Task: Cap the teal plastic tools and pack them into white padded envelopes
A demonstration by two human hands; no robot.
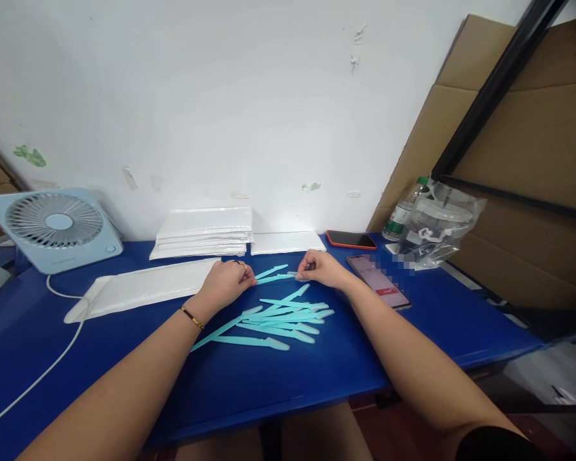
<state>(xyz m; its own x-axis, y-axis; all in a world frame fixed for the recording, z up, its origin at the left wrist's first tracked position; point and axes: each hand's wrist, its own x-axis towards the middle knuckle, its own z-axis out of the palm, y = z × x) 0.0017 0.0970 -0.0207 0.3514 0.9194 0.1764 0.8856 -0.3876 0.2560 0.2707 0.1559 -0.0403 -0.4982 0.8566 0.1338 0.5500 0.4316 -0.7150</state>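
Both my hands hold one thin turquoise plastic stick (274, 278) level above the blue table (278, 378). My left hand (226, 282) pinches its left end, fingers closed, a gold bracelet on the wrist. My right hand (319, 267) pinches its right end, where a clear cap sits. Another turquoise stick (271, 271) lies just behind it. A loose pile of several more turquoise sticks (278, 318) lies on the table just in front of my hands.
A stack of white packets (204, 230) stands at the wall, a single packet (287, 242) to its right and a long white bag (144, 288) to the left. A pale blue fan (55, 227) with white cable, two phones (351, 239) (379, 280), a bottle in plastic (432, 227), cardboard at right.
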